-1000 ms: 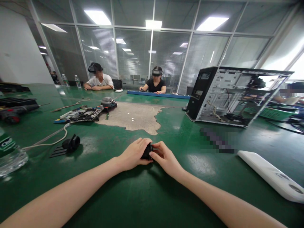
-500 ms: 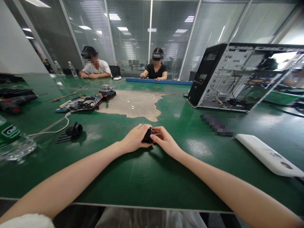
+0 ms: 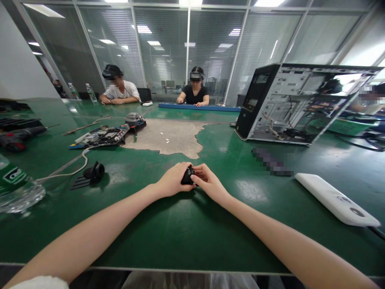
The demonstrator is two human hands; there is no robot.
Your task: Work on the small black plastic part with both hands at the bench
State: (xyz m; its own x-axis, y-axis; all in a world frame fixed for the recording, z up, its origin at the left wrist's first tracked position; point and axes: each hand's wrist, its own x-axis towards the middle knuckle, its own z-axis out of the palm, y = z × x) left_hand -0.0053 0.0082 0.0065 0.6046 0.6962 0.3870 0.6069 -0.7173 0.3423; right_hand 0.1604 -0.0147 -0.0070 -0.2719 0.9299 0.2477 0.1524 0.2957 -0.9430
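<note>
A small black part [image 3: 187, 176] sits between the two hands, nearer the person than the open computer case [image 3: 255, 102] and to its left. The left hand [image 3: 172, 180] has its fingers curled around the part's left side; the right hand [image 3: 212, 185] pinches its right side, thumb in front. Whether it touches the tabletop [image 3: 180, 233] is hidden. A pronged black piece [image 3: 94, 171] lies well left of the case.

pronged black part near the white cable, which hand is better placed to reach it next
Probably the left hand: it is nearer the pronged black part, though it and the right hand both hold a small black object.
</note>
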